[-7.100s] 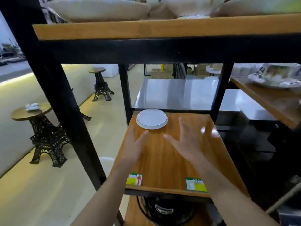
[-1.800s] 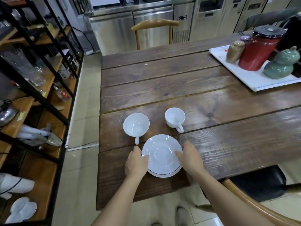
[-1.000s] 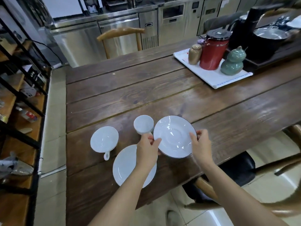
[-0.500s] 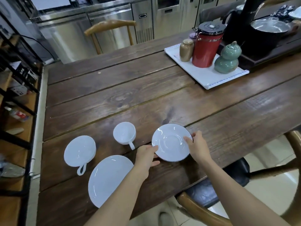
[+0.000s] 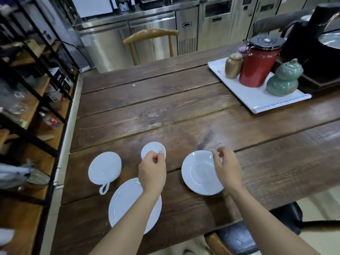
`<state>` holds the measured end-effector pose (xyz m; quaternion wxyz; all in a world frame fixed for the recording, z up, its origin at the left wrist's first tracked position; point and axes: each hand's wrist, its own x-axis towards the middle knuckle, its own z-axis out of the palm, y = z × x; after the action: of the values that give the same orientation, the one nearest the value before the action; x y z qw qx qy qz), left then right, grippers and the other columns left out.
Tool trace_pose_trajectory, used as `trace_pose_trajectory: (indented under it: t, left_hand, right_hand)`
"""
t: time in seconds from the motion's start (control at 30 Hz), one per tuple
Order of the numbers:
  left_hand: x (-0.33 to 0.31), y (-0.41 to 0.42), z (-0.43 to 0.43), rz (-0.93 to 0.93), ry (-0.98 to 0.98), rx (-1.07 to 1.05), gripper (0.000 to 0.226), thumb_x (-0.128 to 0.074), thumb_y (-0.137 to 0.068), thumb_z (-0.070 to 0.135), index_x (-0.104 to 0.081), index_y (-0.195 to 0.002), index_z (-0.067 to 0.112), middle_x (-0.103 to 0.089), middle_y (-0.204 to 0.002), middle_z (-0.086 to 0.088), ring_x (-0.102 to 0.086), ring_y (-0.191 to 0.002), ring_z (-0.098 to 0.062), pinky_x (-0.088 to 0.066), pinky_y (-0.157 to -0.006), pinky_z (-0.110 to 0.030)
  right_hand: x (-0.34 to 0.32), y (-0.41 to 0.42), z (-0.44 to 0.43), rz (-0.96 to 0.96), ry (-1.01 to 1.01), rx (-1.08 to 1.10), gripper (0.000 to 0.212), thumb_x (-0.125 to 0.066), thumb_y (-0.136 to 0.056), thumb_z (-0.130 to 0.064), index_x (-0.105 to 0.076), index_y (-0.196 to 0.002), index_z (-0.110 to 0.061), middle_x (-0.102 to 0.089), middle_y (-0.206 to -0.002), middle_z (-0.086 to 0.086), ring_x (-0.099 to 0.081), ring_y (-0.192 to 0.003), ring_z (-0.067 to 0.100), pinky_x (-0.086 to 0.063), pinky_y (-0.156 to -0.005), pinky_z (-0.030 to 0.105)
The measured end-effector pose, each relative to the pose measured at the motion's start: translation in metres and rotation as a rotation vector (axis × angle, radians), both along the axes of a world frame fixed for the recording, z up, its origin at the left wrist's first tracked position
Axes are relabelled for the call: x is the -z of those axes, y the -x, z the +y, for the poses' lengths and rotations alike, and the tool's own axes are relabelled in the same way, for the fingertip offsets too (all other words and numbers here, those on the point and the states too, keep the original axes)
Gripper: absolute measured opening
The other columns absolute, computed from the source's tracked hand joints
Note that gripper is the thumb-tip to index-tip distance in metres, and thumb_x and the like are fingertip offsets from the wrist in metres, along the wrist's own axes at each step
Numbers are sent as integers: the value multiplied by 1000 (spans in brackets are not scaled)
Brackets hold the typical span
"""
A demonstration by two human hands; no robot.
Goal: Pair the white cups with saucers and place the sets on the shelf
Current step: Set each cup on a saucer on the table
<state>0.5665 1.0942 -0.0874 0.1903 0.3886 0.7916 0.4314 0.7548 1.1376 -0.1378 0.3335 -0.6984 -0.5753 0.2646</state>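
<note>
Two white cups and two white saucers sit on the dark wooden table [image 5: 184,107]. My left hand [image 5: 152,169] pinches the near side of the small cup [image 5: 151,149], hiding its handle. A wider cup [image 5: 104,168] stands further left, handle toward me. The left saucer [image 5: 125,207] lies near the table's front edge, partly under my left forearm. The right saucer [image 5: 199,174] lies flat and bare. My right hand [image 5: 227,167] hovers over its far right rim, fingers loosely curled, holding nothing.
A white tray [image 5: 257,100] at the back right carries a red canister [image 5: 258,65], a brown jar [image 5: 233,66] and a green gourd pot [image 5: 283,80]. A black-framed wooden shelf unit [image 5: 31,100] stands at the left. Chairs stand behind the table [image 5: 150,35] and at the front right [image 5: 237,240].
The right saucer has come to rest on the table. My left hand left its rim and closed on the small cup. My right hand let go and lifted slightly.
</note>
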Motion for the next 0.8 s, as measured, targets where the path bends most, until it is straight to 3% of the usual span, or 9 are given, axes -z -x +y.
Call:
trace_pose_trajectory:
  t: [0.07,0.13,0.2,0.27,0.37,0.43,0.53,0.7,0.8]
  left_hand:
    - [-2,12,3,-98,-64,-102,27,-52,-91,27,-49,-65,21,-53,-64,4,-51,-63,-15,-34,-52,-21]
    - [2,27,9,-280,-47,-184,13,-53,-90,32,-54,-89,19,-59,-88,1,-54,-82,-15,-39,-64,-22]
    - [8,42,14,-501,40,-200,38,-50,-90,41,-49,-121,19,-54,-123,-2,-52,-109,-18,-41,-88,-31]
    - [7,51,15,-795,75,-214,62,-47,-89,52,-34,-142,23,-35,-150,1,-35,-135,-23,-32,-107,-42]
    - [4,61,11,-1063,53,-138,72,-41,-88,59,-22,-148,23,-20,-158,3,-20,-144,-19,-31,-109,-51]
    - [4,62,9,-1096,98,-57,68,-34,-91,58,-23,-147,23,-23,-157,3,-20,-144,-20,-31,-109,-57]
    - [5,63,7,-1143,129,54,50,-35,-96,44,-44,-137,17,-44,-147,-5,-40,-133,-27,-33,-108,-57]
    - [5,63,10,-863,132,54,33,-47,-94,8,-59,-124,11,-61,-127,-13,-59,-111,-31,-50,-94,-53]
    - [3,54,16,-745,110,-1,31,-57,-88,3,-64,-118,8,-63,-121,-14,-62,-105,-34,-55,-84,-53]
  right_hand:
    - [-11,21,4,137,40,-136,23,-48,-92,-37,-57,-96,-16,-60,-93,-1,-54,-80,17,-38,-69,30]
    - [-22,44,6,289,139,-232,37,-49,-91,-43,-59,-110,-14,-63,-107,3,-55,-92,16,-37,-77,26]
    - [-29,65,6,387,272,-328,56,-46,-90,-51,-49,-131,-14,-55,-132,2,-50,-117,16,-36,-93,27]
    - [-35,86,7,533,447,-409,71,-40,-89,-58,-30,-145,-16,-34,-151,-2,-33,-137,16,-28,-111,36]
    - [-40,108,12,739,686,-459,76,-32,-89,-63,-17,-149,-21,-19,-158,-4,-21,-143,19,-20,-117,45]
    - [-41,116,18,832,814,-474,75,-33,-88,-65,-23,-148,-21,-29,-154,-2,-29,-139,20,-23,-115,42]
    - [-43,121,20,918,887,-514,63,-38,-90,-59,-38,-139,-19,-51,-134,2,-50,-117,18,-40,-98,35]
    - [-40,118,18,674,658,-473,49,-51,-90,-46,-57,-123,-10,-61,-124,12,-58,-113,27,-52,-94,43]
    - [-41,108,15,563,423,-363,44,-53,-90,-40,-67,-101,0,-69,-103,21,-67,-96,33,-59,-78,46]
